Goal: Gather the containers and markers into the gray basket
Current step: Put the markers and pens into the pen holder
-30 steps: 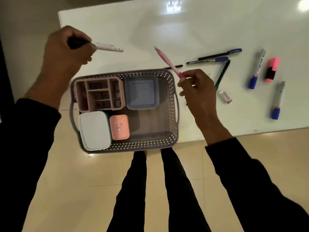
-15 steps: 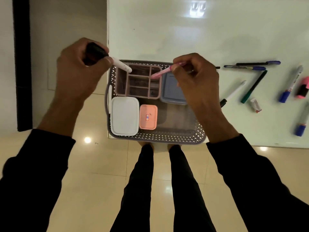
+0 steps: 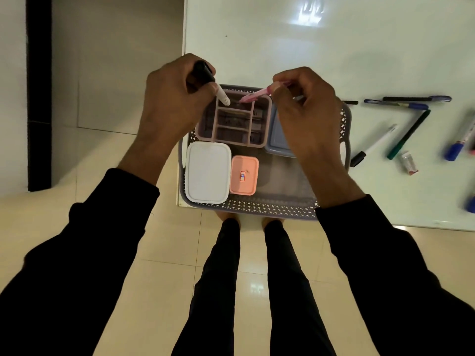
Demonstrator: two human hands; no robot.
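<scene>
The gray basket [image 3: 257, 208] sits at the near left corner of the desk [image 3: 334, 60], just above the centre of the frame, and already holds four containers: a pink divided organizer [image 3: 232, 122] at its upper left, a blue-lidded box [image 3: 276, 142] beside that, a white-lidded box [image 3: 208, 172] at lower left and a small pink box [image 3: 244, 175] next to it. So the container part looks done.

The markers are what remains. To the right of the basket, on the desk, lie a white marker with a black cap [image 3: 374, 145], a green pen [image 3: 408, 134], two dark blue-capped pens [image 3: 401, 102] higher up, a blue-capped marker [image 3: 458, 143] at the right edge, another blue shape at the far right that is cut off, and a small white item [image 3: 410, 164] that I cannot identify.

The left hand [image 3: 172, 104] is clenched around a white marker with a black end [image 3: 214, 86], its tip angled down over the organizer's upper left compartment. The right hand [image 3: 308, 111] pinches a pink pen [image 3: 254, 95] between fingertips, its free end pointing into the organizer's top row. Both pens look about to go into the organizer; neither is released yet.
</scene>
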